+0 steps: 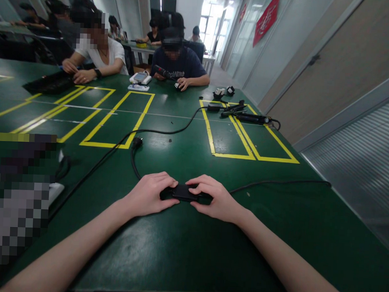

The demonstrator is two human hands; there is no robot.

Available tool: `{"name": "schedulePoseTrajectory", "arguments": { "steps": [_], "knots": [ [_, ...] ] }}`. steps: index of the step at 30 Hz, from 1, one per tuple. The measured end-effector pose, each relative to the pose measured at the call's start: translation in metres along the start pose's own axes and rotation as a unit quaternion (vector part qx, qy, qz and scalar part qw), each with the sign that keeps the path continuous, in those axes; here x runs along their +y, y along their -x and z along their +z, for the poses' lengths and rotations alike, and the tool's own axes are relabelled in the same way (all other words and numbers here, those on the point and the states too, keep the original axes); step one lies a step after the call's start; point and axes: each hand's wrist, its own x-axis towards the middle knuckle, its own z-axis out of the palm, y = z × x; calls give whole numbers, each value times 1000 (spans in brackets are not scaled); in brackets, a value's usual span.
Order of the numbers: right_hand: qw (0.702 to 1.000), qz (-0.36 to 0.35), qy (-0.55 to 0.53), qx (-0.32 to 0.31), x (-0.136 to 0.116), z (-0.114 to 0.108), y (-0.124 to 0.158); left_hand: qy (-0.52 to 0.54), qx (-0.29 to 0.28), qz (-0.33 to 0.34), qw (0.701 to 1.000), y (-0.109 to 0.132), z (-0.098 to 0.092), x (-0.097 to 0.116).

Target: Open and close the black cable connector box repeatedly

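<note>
A small flat black device (184, 191) lies on the green table (184, 243) right in front of me. My left hand (151, 194) grips its left end with curled fingers. My right hand (213, 198) grips its right end the same way. A black cable (276, 182) runs off to the right from under my right hand. Another black cable with a plug (136, 142) curves away behind my left hand.
Yellow tape rectangles (117, 117) mark the tabletop. Black tools and adapters (243, 115) lie at the far right. A white box (54, 191) sits at the left. Two people sit across the table, one with a black keyboard-like object (50, 83), others behind.
</note>
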Motion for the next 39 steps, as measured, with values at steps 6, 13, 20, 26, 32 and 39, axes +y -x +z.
{"name": "schedulePoseTrajectory", "arguments": {
  "steps": [6, 13, 20, 26, 32, 39],
  "knots": [
    [996, 12, 93, 3, -2, 3, -3, -35, -16, -16, 999, -1, 4, 6],
    [996, 41, 81, 14, -3, 4, -6, -89, -19, 10, 996, -3, 6, 5],
    [992, -13, 119, -27, -5, 1, -6, -67, -23, 51, 996, -3, 3, 8],
    [991, -44, 125, 25, -3, 4, -4, -52, -28, 44, 997, -3, 3, 10],
    [991, -44, 114, 54, -2, 7, -1, -27, -5, 51, 998, -3, 3, 10],
    [995, -40, 75, 47, -6, 2, -3, -17, 15, 54, 998, -2, 9, 10]
  ]
}}
